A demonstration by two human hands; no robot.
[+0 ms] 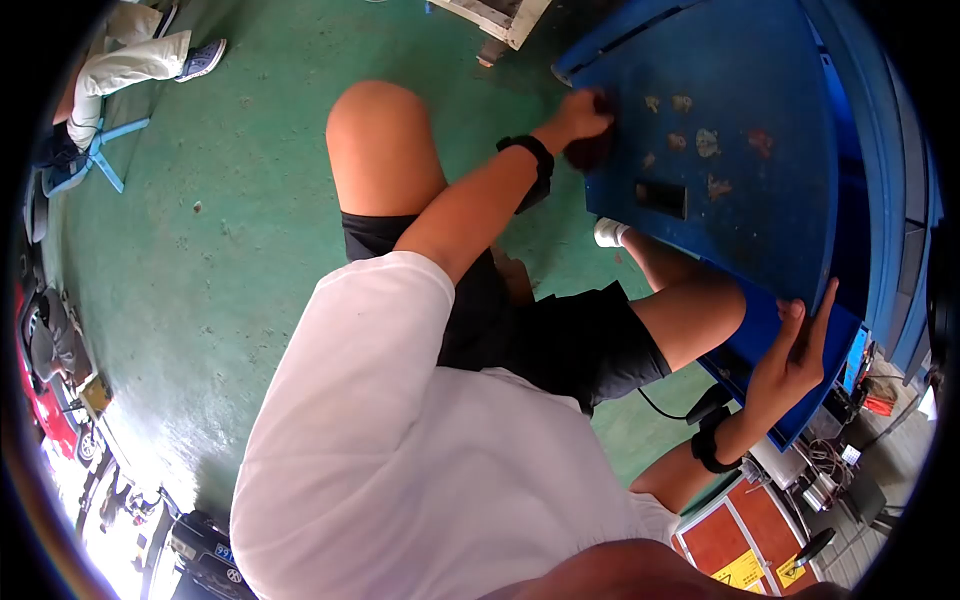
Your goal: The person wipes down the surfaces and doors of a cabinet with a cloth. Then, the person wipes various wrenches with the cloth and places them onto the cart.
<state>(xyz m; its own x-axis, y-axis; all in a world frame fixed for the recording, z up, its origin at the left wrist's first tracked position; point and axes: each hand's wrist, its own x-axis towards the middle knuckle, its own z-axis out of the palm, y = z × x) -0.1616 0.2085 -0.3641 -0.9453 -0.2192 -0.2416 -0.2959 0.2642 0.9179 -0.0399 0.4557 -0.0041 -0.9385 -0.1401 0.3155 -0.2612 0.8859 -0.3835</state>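
At the upper centre, my left hand [585, 115] is closed on a dark reddish-brown pad or cloth [590, 148], pressed at the left edge of a blue metal panel [740, 215]. The panel bears several pale and reddish worn patches and a rectangular slot [661, 199]. Low on the right, my right hand [795, 360] touches the panel's lower corner, its visible fingers stretched out and apart. Part of that hand's contact with the panel's edge is hidden. Both wrists wear black bands.
A seated person's legs [135, 70] and a light-blue stool [105, 155] are at the upper left. Orange-red panels with yellow labels [740, 535], cables and metal parts lie at the lower right. A wooden frame [500, 18] stands at the top, on green floor [220, 260].
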